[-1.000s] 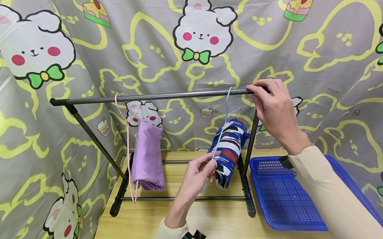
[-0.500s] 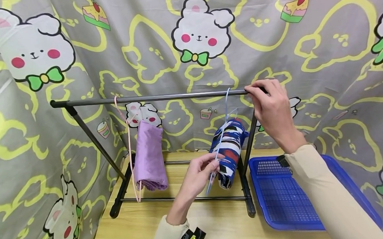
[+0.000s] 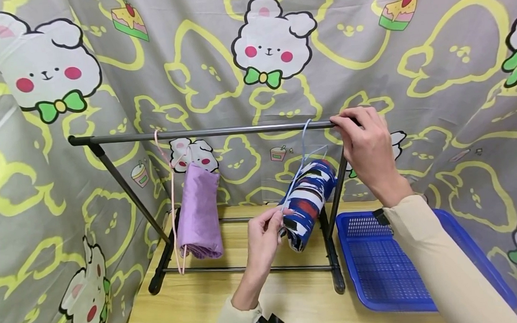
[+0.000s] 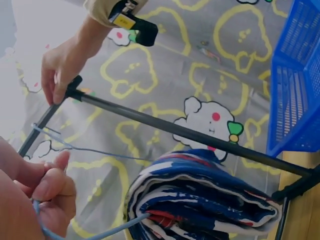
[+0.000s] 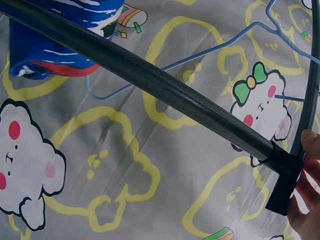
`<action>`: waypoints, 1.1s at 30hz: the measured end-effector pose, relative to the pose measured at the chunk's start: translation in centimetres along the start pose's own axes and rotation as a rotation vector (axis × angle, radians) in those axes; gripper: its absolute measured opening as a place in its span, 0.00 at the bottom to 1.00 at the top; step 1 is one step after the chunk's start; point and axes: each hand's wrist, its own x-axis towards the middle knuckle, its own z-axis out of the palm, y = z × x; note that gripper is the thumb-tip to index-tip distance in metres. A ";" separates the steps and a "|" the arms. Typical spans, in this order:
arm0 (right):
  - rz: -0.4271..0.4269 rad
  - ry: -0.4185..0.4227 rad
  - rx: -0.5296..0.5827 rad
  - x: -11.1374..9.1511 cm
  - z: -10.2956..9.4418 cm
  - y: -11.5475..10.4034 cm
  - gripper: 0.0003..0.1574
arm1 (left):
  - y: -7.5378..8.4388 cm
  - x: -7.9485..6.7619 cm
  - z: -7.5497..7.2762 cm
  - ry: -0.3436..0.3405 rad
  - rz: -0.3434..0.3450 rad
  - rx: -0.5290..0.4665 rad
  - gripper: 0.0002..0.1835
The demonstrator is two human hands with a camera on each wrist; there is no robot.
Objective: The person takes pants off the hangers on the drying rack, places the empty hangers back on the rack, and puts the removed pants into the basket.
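- I see the left hand [image 3: 263,240] has drawn slightly toward the left side of the rack [image 3: 221,131], bringing the near side of the blue hanger [image 3: 303,149] along.
- The patterned cloth [image 3: 307,203] slants more, its lower end farther from the rack's right leg.
- The purple cloth [image 3: 198,212] and pink hanger [image 3: 174,211] have swung back toward the rack's left leg.

I get a bright, evenly lit head view, stretched toward its edges; both wrist views look dimmer, the left one's patterned cloth [image 4: 165,85] washed out at upper left.
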 end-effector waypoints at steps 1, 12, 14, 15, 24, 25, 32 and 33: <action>0.005 0.003 0.002 0.0 0.0 -0.1 0.11 | 0.0 0.0 0.0 0.025 0.018 0.027 0.12; 0.020 0.023 -0.013 0.3 0.2 -0.5 0.11 | 0.4 0.0 -1.0 0.136 0.199 0.165 0.11; 0.023 0.027 -0.009 0.4 0.2 -0.5 0.10 | 0.6 0.0 -1.3 0.143 0.224 0.168 0.10; 0.024 0.026 -0.009 0.4 0.2 -0.5 0.10 | 0.7 -0.1 -1.5 0.145 0.237 0.168 0.10; 0.038 0.023 -0.014 0.3 0.2 -0.4 0.10 | 1.5 -0.5 -3.4 0.160 0.305 0.119 0.09; 0.037 0.022 -0.017 0.2 0.2 -0.4 0.10 | 1.6 -0.6 -3.6 0.162 0.306 0.117 0.09; 0.027 0.032 -0.049 0.2 0.3 -0.3 0.10 | 2.2 -1.8 -5.1 0.173 0.297 0.122 0.09; 0.025 0.029 -0.056 0.3 0.3 -0.2 0.10 | 2.3 -1.9 -5.3 0.172 0.297 0.126 0.09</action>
